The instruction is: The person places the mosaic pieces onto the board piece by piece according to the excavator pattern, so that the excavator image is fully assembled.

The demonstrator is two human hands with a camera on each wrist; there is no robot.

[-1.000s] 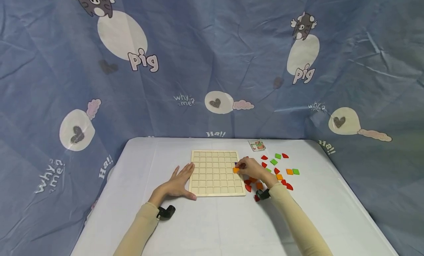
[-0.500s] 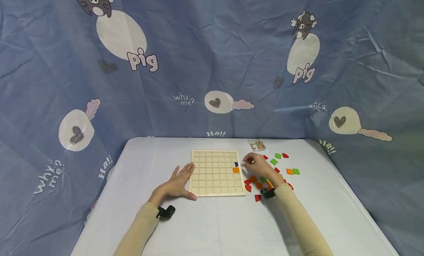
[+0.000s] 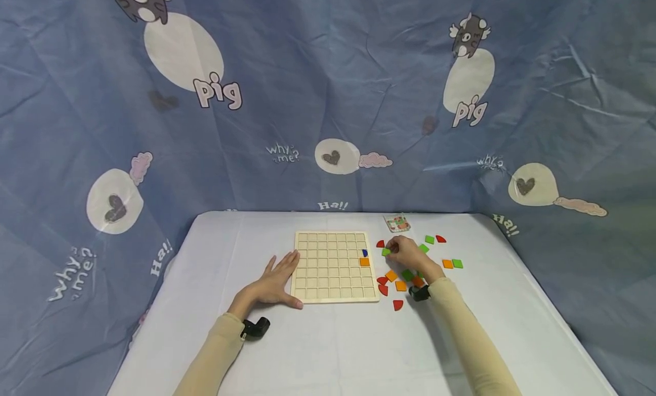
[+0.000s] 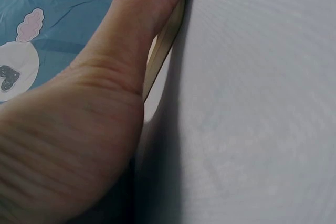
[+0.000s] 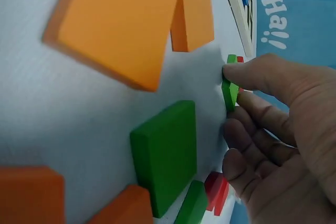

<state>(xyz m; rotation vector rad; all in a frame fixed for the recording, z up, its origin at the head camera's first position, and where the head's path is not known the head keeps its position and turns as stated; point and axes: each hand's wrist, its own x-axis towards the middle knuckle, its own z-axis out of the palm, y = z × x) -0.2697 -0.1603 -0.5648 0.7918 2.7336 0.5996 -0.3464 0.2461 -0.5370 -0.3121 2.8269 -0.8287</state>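
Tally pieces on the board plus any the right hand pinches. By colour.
Orange piece, on the board: 1
Blue piece, on the board: 1
Green piece, pinched by the right hand: 1
Total: 3

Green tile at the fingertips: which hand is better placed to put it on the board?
Probably the right hand: it appears to pinch the green tile, right of the board. The left hand is spread at the board's left edge.
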